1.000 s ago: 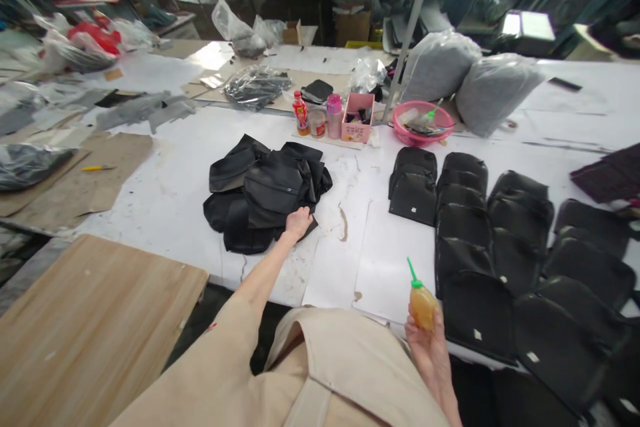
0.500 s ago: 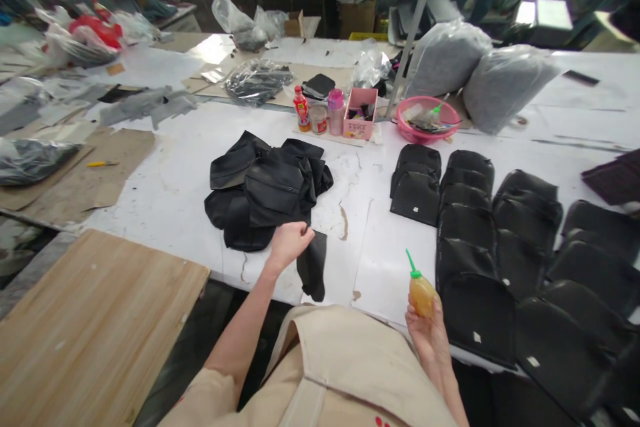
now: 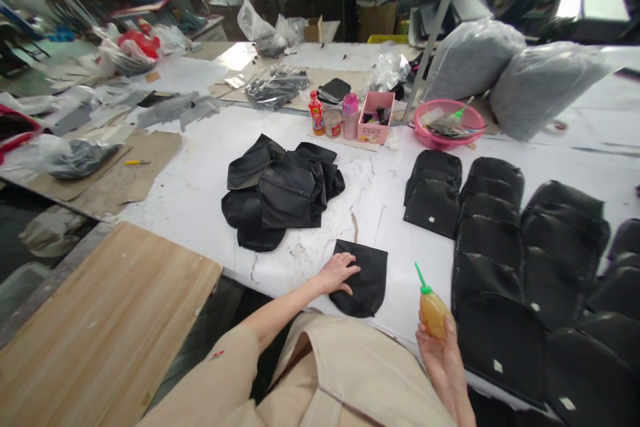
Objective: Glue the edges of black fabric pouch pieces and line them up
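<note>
My left hand [image 3: 341, 272] lies with its fingers spread on a black leather-like panel [image 3: 367, 280], which rests flat on the white tabletop in front of me. In my right hand [image 3: 440, 347] is a squeeze bottle [image 3: 433, 313] of amber liquid, its green nozzle pointing up and slightly left. A loose heap of black pieces [image 3: 287, 190] sits beyond my left hand. To the right, overlapping rows of similar black panels [image 3: 493, 247] cover the table, some bearing small white tags.
Behind the heap stand a red-capped bottle [image 3: 316, 113], a jar [image 3: 333, 123], a pink-lidded bottle [image 3: 351, 117] and a pink box [image 3: 371, 127]. A pink basin [image 3: 445, 140] holds small tools. A wooden board [image 3: 105, 320] lies at the left, and stuffed bags [image 3: 475, 57] are behind.
My left hand has brought the black panel rightward from beside the heap and now lies on it, where it is spread flat. The squeeze bottle stays in my right hand.
</note>
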{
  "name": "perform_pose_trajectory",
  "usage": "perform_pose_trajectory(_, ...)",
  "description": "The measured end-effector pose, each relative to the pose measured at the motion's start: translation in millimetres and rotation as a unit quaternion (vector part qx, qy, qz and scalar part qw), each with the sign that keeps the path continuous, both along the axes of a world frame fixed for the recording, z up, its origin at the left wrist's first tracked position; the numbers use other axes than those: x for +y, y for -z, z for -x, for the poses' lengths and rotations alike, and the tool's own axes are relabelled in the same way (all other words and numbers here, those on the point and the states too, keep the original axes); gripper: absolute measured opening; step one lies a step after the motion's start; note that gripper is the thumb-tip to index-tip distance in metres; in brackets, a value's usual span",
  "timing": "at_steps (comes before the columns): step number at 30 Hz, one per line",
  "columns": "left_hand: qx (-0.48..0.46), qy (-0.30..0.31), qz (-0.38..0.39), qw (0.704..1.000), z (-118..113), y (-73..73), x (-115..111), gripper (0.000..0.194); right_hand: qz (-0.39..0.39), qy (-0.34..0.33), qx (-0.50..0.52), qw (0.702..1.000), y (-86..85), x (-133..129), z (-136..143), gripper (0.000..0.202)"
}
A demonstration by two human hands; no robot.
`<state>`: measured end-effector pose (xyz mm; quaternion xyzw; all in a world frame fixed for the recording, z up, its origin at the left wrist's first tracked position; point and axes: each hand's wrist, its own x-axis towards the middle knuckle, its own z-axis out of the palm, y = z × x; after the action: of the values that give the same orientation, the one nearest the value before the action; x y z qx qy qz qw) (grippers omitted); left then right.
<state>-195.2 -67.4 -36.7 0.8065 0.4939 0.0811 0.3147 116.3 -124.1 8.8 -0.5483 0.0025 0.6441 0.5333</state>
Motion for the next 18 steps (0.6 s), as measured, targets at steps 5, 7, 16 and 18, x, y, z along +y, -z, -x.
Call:
perform_pose_trajectory(5, -0.014, -0.008, 0.023, 1.0, -4.3, 12.4, -8.4, 0.008, 0.051, 0.014, 0.026, 0.998, -3.8, 6.8, 4.7, 0.055)
perform_pose_trajectory(7, -0.011, -0.001, 0.029, 1.0, -7.2, 14.0, -9.5, 0.015, 0.043, -0.001, 0.022, 0.999, -7.3, 8.9, 5.8, 0.055)
perform_pose_trajectory(16, 0.031, 0.084, 0.043, 0.995, -9.5, -9.9, 16.9, 0.009, 0.027, 0.005, -0.001, 1.0, -0.8, 1.0, 3.9, 0.053)
perform_pose_trajectory(18, 0.062, 0.121, 0.011, 0.991, -9.1, -15.0, 18.0, 0.037, 0.022, -0.007, 0.003, 1.0, 0.2, -1.8, 1.3, 0.052)
